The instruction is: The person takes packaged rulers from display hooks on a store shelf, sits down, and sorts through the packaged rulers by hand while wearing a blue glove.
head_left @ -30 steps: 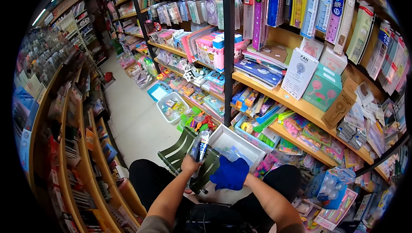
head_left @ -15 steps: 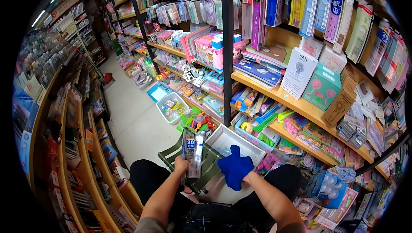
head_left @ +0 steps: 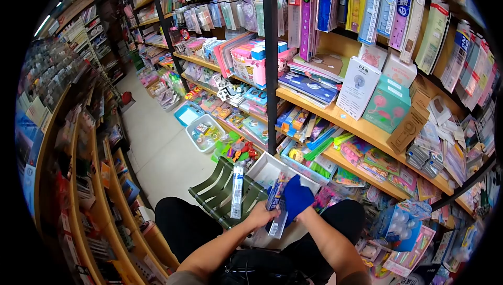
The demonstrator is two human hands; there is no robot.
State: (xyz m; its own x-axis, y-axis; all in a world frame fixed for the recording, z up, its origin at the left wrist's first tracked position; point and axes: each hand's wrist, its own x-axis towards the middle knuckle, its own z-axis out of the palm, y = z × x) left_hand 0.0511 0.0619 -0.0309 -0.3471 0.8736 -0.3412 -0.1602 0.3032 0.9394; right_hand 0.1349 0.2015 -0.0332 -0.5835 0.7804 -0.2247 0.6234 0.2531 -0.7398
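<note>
My left hand (head_left: 261, 215) is closed around a few slim plastic packets (head_left: 274, 197) with dark blue printing, probably packaged rulers. Their lower ends (head_left: 277, 227) stick out below my fingers. Just right of them, my right hand (head_left: 305, 213) has a blue cloth (head_left: 298, 193) over its fingers. The cloth meets the packets' side, and it hides how those fingers grip. One more slim clear packet (head_left: 237, 190) lies on a green strap folding stool (head_left: 212, 183) in front of me. Behind the packets stands a white open box (head_left: 263, 166), its inside partly covered.
Shelves of stationery and toys rise ahead and right, with a white fan box (head_left: 360, 88) on one. A clear tub (head_left: 206, 133) and blue tray (head_left: 188, 113) stand on the floor ahead. Wooden display shelves (head_left: 99, 201) line the left. A blue carton (head_left: 401, 227) sits beside my right knee.
My left hand has moved right from above the stool to the blue cloth, bringing packets along. One packet now rests alone on the stool. The view has shifted slightly.
</note>
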